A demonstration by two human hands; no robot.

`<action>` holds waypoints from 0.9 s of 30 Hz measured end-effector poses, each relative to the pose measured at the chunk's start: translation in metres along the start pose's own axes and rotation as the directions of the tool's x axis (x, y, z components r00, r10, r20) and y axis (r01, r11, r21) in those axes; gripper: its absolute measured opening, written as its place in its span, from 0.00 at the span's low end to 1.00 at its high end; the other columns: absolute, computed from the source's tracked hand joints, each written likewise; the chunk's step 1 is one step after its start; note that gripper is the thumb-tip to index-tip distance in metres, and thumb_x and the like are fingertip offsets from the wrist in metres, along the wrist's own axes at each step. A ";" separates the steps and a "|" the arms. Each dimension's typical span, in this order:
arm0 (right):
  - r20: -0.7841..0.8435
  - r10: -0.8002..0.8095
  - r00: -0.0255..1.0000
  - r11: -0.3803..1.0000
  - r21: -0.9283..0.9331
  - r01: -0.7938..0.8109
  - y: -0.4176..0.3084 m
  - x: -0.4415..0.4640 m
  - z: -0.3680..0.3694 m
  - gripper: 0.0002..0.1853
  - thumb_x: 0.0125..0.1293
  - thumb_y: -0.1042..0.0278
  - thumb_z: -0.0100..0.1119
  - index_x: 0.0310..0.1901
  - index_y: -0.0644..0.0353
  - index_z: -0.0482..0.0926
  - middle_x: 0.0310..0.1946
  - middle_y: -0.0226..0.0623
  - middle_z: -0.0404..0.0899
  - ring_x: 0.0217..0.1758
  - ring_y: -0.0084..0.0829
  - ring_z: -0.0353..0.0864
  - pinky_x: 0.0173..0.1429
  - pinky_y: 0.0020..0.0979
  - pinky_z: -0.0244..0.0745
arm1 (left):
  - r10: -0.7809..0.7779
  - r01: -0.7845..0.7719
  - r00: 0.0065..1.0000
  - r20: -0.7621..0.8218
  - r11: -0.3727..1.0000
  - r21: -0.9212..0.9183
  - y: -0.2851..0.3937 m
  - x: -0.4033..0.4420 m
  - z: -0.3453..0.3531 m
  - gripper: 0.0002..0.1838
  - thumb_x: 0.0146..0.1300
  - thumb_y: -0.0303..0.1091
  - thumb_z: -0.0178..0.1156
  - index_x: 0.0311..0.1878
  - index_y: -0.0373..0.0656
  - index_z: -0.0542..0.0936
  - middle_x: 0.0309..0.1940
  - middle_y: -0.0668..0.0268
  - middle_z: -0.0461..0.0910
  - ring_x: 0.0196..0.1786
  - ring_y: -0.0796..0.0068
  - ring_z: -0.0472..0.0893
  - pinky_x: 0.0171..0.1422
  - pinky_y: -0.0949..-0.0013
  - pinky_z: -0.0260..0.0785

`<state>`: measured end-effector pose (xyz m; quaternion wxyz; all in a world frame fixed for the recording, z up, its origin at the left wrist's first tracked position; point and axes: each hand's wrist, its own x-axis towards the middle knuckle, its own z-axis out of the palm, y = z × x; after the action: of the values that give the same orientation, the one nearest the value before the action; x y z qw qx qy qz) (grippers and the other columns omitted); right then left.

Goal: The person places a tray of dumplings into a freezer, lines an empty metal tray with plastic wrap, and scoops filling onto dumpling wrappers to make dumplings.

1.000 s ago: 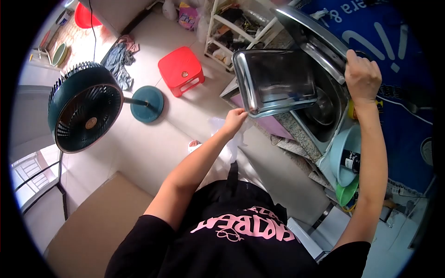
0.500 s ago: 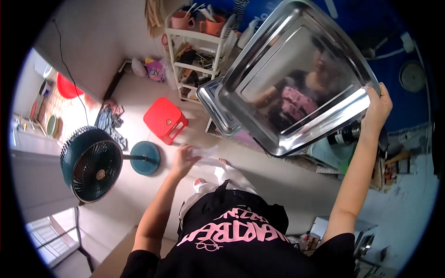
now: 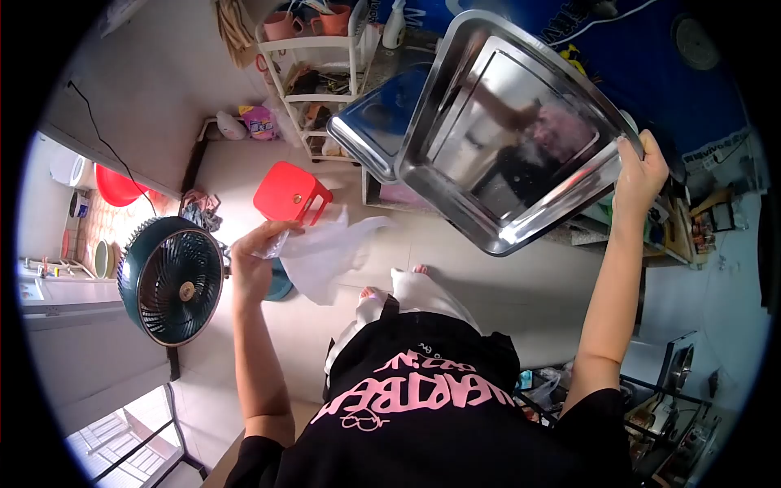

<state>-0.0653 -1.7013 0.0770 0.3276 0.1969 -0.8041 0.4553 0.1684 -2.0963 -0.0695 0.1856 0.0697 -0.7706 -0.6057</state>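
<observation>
Metal tray [image 3: 521,130]: in the upper centre-right of the frame, held up in the air by the right hand [image 3: 641,175]. Hollow side faces the camera; the shiny base mirrors a dark shape with a pink patch. Set askew: one corner points to the top edge of the frame, one toward the bottom, one to the left, and the right-hand corner lies in the grip. Upper edge slopes from top centre down to the right. Long axis: foreshortened, sides look near equal, so I cannot tell which pair is longer.

Right grip: clamped on the tray's rim at that right corner, thumb over the inner face.

Left grip: left hand [image 3: 256,252], left of centre, fingers together on thin white plastic [image 3: 325,260], which trails off to the right, its far end at mid-frame.

Second tray [image 3: 370,126]: partly covered by the first, upper centre; visible corner points left. Its support cannot be made out.

Around: red stool [image 3: 285,189] just above the left hand; dark green fan [image 3: 175,281] at left; white rack [image 3: 325,98] at upper centre-left.
</observation>
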 end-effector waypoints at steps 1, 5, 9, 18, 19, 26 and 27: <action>-0.006 0.039 0.999 0.999 0.031 -0.039 0.003 0.000 -0.005 0.08 0.55 0.79 0.55 0.25 0.64 0.65 0.22 0.22 0.58 0.27 0.16 0.56 0.34 0.17 0.54 | 0.021 -0.020 0.997 0.073 1.000 -0.013 0.004 -0.002 -0.008 0.18 0.47 0.10 0.46 0.39 0.32 0.81 0.34 0.60 0.83 0.42 0.72 0.79 0.53 0.72 0.68; -0.101 0.035 0.994 0.998 0.053 -0.030 -0.007 -0.011 -0.034 0.08 0.56 0.76 0.59 0.26 0.67 0.69 0.22 0.23 0.67 0.29 0.15 0.61 0.35 0.21 0.60 | 0.093 -0.084 0.995 0.034 0.974 -0.210 0.013 -0.017 -0.035 0.06 0.54 0.24 0.57 0.33 0.32 0.80 0.31 0.58 0.81 0.39 0.69 0.78 0.51 0.67 0.68; -0.072 -0.105 0.992 0.901 -0.428 0.064 -0.030 -0.058 -0.077 0.09 0.55 0.74 0.59 0.23 0.64 0.70 0.20 0.39 0.73 0.22 0.28 0.71 0.29 0.29 0.66 | -0.112 0.048 0.960 -0.256 0.969 -0.244 -0.006 -0.059 -0.067 0.09 0.62 0.32 0.58 0.38 0.34 0.79 0.33 0.65 0.79 0.38 0.77 0.76 0.45 0.75 0.66; 0.152 -0.230 0.961 0.904 -0.332 0.269 -0.014 -0.044 -0.224 0.12 0.46 0.84 0.53 0.19 0.63 0.59 0.14 0.35 0.54 0.18 0.24 0.54 0.23 0.28 0.51 | -0.112 0.078 0.901 -0.418 0.992 -0.099 -0.021 -0.119 0.007 0.19 0.65 0.34 0.55 0.57 0.35 0.73 0.42 0.60 0.80 0.44 0.75 0.78 0.52 0.72 0.69; 0.204 -0.190 0.960 0.861 -0.435 0.263 -0.008 -0.047 -0.240 0.12 0.47 0.84 0.53 0.19 0.64 0.58 0.15 0.35 0.52 0.18 0.24 0.53 0.23 0.28 0.50 | -0.090 0.029 0.892 -0.442 0.989 -0.144 -0.015 -0.116 0.029 0.20 0.64 0.32 0.56 0.58 0.35 0.72 0.44 0.57 0.79 0.46 0.72 0.78 0.52 0.70 0.70; 0.220 -0.143 0.965 0.842 -0.486 0.236 0.015 -0.061 -0.230 0.13 0.51 0.80 0.56 0.22 0.64 0.59 0.18 0.45 0.53 0.18 0.35 0.55 0.26 0.31 0.55 | 0.037 0.018 0.956 -0.290 0.983 0.183 0.023 -0.093 0.153 0.13 0.50 0.17 0.43 0.33 0.35 0.78 0.32 0.65 0.78 0.33 0.78 0.74 0.38 0.77 0.65; 0.193 -0.037 0.980 0.877 -0.464 0.125 0.022 -0.058 -0.229 0.15 0.55 0.78 0.57 0.22 0.64 0.58 0.15 0.39 0.53 0.19 0.27 0.57 0.27 0.29 0.54 | 0.057 0.005 0.961 -0.269 0.975 0.224 0.017 -0.094 0.163 0.11 0.50 0.17 0.43 0.29 0.35 0.76 0.29 0.66 0.78 0.32 0.78 0.73 0.38 0.77 0.64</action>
<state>0.0421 -1.4917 0.1079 0.3114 0.1842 -0.9080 0.2112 0.1966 -1.9132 -0.1044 0.2893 0.1631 -0.8012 -0.4978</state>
